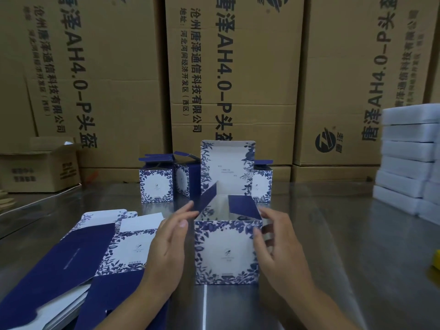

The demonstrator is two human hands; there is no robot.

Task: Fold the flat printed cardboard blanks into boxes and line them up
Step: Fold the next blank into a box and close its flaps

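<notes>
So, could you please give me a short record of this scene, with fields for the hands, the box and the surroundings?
box in progress: upright on the table, lid up, both navy side flaps raised
left hand: straight fingers touch the left side flap
right hand: grips the box's right front corner
flat blanks: stacked at left
finished boxes: at least three at the back, tops open
behind: brown cartons; white stack at right

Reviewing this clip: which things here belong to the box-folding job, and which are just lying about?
Job: half-folded box, with left hand and right hand at its flaps; flat blanks; folded boxes lined up behind.
Lying about: big brown cartons, white stack, small open carton, yellow object.
</notes>
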